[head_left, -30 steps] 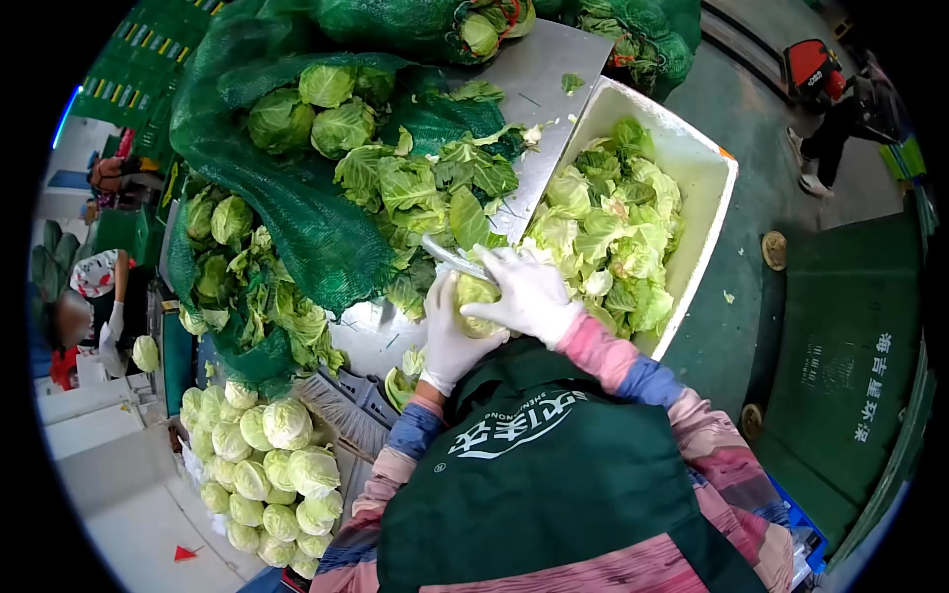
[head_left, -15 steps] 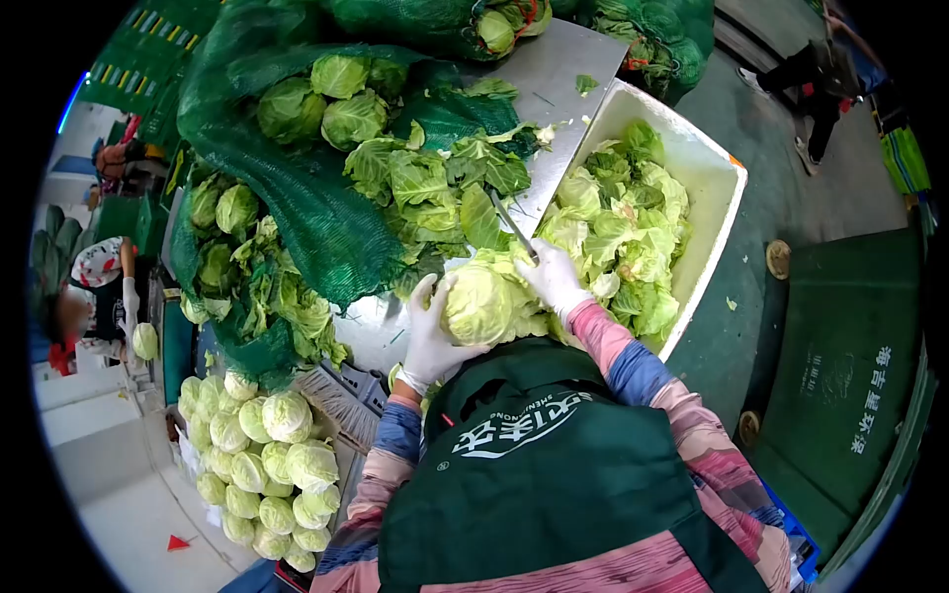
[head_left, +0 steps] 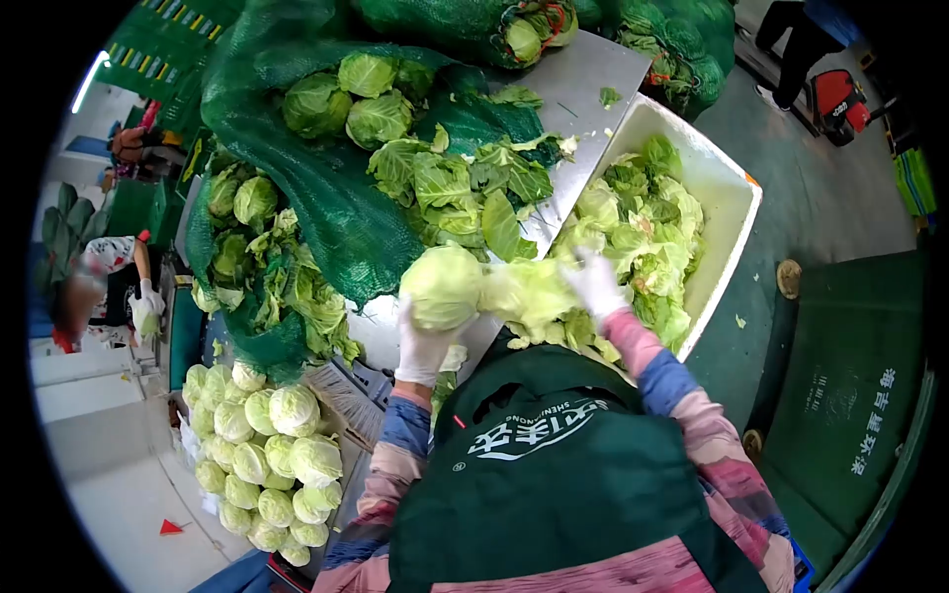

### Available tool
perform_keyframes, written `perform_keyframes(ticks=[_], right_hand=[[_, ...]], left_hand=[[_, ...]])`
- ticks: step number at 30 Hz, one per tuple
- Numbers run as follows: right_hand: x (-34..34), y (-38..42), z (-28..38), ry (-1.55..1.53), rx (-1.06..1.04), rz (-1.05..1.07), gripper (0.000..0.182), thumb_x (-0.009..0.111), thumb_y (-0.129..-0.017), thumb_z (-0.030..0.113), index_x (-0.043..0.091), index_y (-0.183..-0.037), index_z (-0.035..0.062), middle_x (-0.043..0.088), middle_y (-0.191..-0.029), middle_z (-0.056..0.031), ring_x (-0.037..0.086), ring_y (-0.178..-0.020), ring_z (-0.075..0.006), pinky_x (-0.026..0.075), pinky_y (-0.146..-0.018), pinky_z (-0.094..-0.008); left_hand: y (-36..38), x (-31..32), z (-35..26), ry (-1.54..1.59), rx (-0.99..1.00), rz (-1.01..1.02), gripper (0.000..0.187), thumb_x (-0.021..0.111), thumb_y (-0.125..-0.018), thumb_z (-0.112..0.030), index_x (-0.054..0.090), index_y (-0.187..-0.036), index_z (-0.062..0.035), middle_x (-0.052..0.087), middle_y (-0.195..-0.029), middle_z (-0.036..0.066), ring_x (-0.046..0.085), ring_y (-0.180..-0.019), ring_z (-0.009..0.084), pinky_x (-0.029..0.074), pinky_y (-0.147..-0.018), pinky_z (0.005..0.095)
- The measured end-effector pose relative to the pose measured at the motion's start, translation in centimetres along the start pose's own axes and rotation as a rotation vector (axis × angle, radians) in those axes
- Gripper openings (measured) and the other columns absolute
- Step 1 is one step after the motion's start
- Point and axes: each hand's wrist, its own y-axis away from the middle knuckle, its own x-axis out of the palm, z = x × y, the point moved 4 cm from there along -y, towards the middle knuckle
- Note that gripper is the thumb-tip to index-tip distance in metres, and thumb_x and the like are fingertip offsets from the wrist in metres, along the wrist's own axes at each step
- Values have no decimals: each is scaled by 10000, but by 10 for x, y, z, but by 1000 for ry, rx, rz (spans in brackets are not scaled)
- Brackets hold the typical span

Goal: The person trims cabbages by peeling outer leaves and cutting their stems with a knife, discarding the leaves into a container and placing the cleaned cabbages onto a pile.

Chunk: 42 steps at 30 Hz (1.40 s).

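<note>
A trimmed pale green cabbage (head_left: 442,287) sits in my gloved left hand (head_left: 423,346), whose fingers wrap its lower left side. To its right, loose cabbage leaves (head_left: 534,295) stretch out toward the white foam box. My gloved right hand (head_left: 597,287) is closed at the far end of these leaves, smeared by motion. The knife does not show now. Darker outer leaves (head_left: 445,188) lie on the metal table (head_left: 578,89) beyond my hands.
The foam box (head_left: 729,188) at the right holds many stripped leaves. Green mesh sacks (head_left: 316,212) of cabbages cover the table's far left. Trimmed cabbages (head_left: 267,435) are stacked at lower left. One person (head_left: 124,287) stands at left holding a cabbage; another's legs show at upper right.
My right hand has moved right and slightly down, with leaves stretched out from the cabbage. The cabbage has shifted left in my left hand. The knife has gone from sight.
</note>
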Motion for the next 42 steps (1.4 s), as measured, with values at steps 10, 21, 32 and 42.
perform_keyframes(ticks=[10,21,32,42], right_hand=[[-65,25,135,-343,-177,311,887,766,-755,434,366,-1427,16,578,-1247,-200,589,-1107,-256,481,-920,-328],[-101,51,161,-603,-87,607,166,708,-820,114,700,-923,-17,695,-838,-25,630,-730,-81,510,-678,-229],[-69,14,16,-293,53,182,335,612,-929,222,630,-1104,-63,694,-804,-105,622,-604,-121,478,-492,-244],[10,31,14,-363,70,374,299,647,-902,135,610,-1103,-83,666,-805,-90,625,-628,-116,496,-494,-236]], left_hand=[[-2,39,1,99,150,70,758,314,-899,-668,293,-1471,-171,315,-1510,92,304,-1379,314,243,-1126,503],[-7,40,8,521,-70,172,814,392,-824,-720,358,-1438,-187,391,-1459,100,401,-1292,312,338,-1041,514],[53,-105,-172,398,551,-264,741,462,-823,-664,412,-1383,-180,416,-1422,117,420,-1276,306,412,-1001,513],[151,-320,-322,392,1145,-899,730,551,-784,-711,427,-1362,-284,446,-1383,47,426,-1263,301,410,-1008,489]])
